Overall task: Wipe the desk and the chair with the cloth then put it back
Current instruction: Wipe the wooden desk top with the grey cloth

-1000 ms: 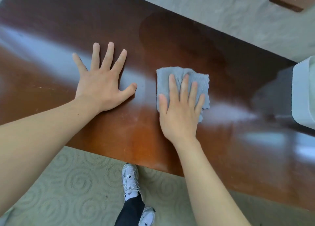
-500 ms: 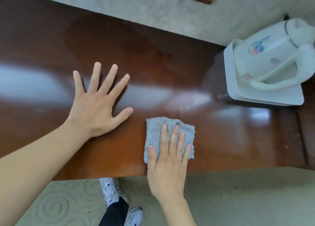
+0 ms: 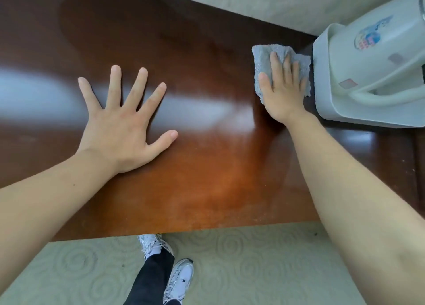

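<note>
Grey cloth (image 3: 261, 58) has swept from the desk's (image 3: 207, 178) near edge to just beside the kettle (image 3: 368, 58), flattened under the right hand (image 3: 284, 90), left hand (image 3: 122, 129) splayed empty, so the desk pass nears its end.

Hotel-like room, wooden desk (image 3: 207, 166), kettle (image 3: 372, 58), patterned carpet (image 3: 241, 265)

Pale swirl-patterned carpet (image 3: 241, 258) below, textured light wall (image 3: 264, 1) behind, soft daylight glare.

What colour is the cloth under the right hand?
Grey-blue cloth, seen best in the head view.
</note>
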Motion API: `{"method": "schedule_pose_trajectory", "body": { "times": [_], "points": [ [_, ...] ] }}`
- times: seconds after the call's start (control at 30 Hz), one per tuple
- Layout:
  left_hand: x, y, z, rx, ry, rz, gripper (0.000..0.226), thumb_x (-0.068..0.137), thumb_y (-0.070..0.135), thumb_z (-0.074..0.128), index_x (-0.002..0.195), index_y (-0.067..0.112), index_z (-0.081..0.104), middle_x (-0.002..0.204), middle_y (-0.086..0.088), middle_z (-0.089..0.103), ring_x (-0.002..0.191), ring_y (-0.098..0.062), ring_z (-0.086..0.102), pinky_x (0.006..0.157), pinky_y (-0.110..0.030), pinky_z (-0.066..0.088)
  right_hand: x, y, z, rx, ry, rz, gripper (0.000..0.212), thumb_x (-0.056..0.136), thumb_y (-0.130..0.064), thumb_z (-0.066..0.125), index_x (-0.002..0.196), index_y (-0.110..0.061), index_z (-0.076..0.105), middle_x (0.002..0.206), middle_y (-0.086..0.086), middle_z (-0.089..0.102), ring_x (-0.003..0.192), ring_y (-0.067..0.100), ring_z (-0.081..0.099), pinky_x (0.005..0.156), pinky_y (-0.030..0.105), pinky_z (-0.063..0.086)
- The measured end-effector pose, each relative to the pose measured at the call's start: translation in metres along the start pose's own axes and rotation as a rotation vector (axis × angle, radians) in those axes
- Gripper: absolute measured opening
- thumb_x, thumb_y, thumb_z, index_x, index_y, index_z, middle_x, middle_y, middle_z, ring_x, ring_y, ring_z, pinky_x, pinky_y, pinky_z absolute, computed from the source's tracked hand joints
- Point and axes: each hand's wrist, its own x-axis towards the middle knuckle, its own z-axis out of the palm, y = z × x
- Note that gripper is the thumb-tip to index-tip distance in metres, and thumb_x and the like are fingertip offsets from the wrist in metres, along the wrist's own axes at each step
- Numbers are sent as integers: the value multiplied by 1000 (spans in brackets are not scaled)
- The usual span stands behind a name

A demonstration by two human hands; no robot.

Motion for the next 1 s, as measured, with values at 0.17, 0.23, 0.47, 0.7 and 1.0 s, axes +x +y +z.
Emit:
{"method": "schedule_pose_trajectory", "body": {
  "times": [0.17,0.23,0.47,0.7,1.0],
  "points": [
    [2,-1,0,-17,29,4,91,87,83,10,160,29,16,168,-10,14,151,-46,4,107,-83,6,-28,13,6,-3,5,-26,65,99,-56,13,158,-33,-1,168,7,-5,153,31,-9,120,56,-7],
    [2,-1,1,-20,41,10,90,88,83,10,160,29,17,167,-10,14,151,-46,4,106,-83,5,-73,25,13,0,33,6,65,100,-56,13,158,-31,2,168,7,-3,153,32,-6,120,56,-4],
    [-2,2,-1,-17,34,-7,91,87,83,9,160,29,16,168,-10,12,152,-45,2,108,-83,4,-258,35,52,70,-16,150,62,99,-58,9,155,-40,-8,167,1,-11,151,18,-20,121,50,-11],
    [-2,3,-3,9,-5,-14,91,87,84,7,160,30,13,169,-8,10,152,-45,1,109,-82,6,-228,-24,60,4,-10,-74,62,100,-60,5,155,-38,-13,164,-6,-12,151,20,-22,120,49,-15],
    [0,0,-2,-13,-16,-7,86,91,79,16,159,28,26,166,-10,23,152,-44,12,107,-80,13,25,-74,3,28,51,96,64,102,-53,10,158,-27,-7,167,5,-11,152,30,-14,120,57,-11]
  ]
}}
